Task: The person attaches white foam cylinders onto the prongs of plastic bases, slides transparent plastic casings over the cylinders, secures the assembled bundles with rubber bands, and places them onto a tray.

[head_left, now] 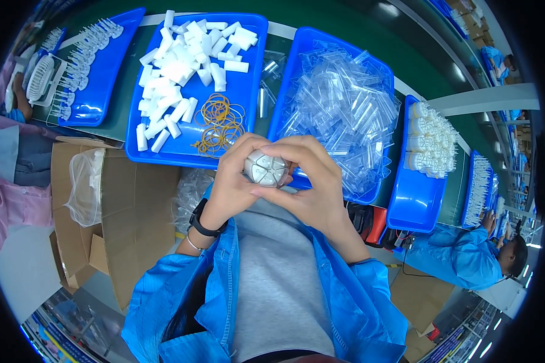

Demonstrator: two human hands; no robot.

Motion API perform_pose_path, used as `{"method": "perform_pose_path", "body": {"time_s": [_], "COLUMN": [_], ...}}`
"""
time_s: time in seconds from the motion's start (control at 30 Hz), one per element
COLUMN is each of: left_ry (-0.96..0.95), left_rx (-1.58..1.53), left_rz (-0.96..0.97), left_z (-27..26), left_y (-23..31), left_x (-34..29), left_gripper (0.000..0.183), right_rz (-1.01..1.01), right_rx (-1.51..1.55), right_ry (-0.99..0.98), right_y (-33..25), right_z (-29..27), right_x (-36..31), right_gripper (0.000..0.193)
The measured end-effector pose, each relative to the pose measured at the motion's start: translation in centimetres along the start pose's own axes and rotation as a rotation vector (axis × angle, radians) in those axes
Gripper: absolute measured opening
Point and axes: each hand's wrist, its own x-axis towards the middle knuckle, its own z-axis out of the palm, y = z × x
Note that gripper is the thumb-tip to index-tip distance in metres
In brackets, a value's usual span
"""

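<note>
Both my hands are cupped around a round bundle of clear tubes with white ends (265, 168), held end-on just above my chest. My left hand (233, 181) grips its left side, with a black watch on the wrist. My right hand (312, 181) wraps the right side, fingers over the top. Just beyond the bundle, a blue tray (257, 66) holds loose white pieces (181, 66) and a heap of tan rubber bands (219, 124). To its right, another blue tray (318, 39) is piled with clear plastic tubes (342, 106).
A blue tray (415, 199) at right holds finished white-ended bundles (431, 145). A blue tray (106, 72) at left carries small white parts. An open cardboard box (124, 206) with a plastic bag sits lower left. Co-workers sit at the left edge and lower right (466, 257).
</note>
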Motion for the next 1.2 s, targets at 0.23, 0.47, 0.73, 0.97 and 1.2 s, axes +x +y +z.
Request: {"method": "perform_pose_path", "body": {"time_s": [0.23,0.47,0.73,0.97,1.2], "left_ry": [0.003,0.018,0.205,0.265,0.246], "left_rx": [-0.254,-0.228,-0.245,-0.243,-0.279], "left_rz": [-0.128,-0.148,-0.191,-0.183,-0.181], "left_z": [-0.4,-1.4,-5.4,-6.7,-6.5], "left_y": [0.4,-0.8,-1.9,-2.0,-2.0], "left_x": [-0.2,-0.9,-1.9,-2.4,-2.4], "left_gripper": [0.034,0.031,0.022,0.023,0.023], "right_rz": [-0.007,0.016,-0.069,-0.127,-0.196], "right_rx": [0.052,0.042,-0.42,-0.607,-0.72], "right_ry": [-0.021,-0.076,-0.067,-0.197,-0.363], "right_y": [-0.1,-0.4,2.6,2.8,3.6], "right_z": [0.1,0.5,1.3,4.4,4.7], "right_x": [0.2,1.1,3.1,4.7,5.0], "right_gripper": [0.056,0.053,0.024,0.012,0.016]}}
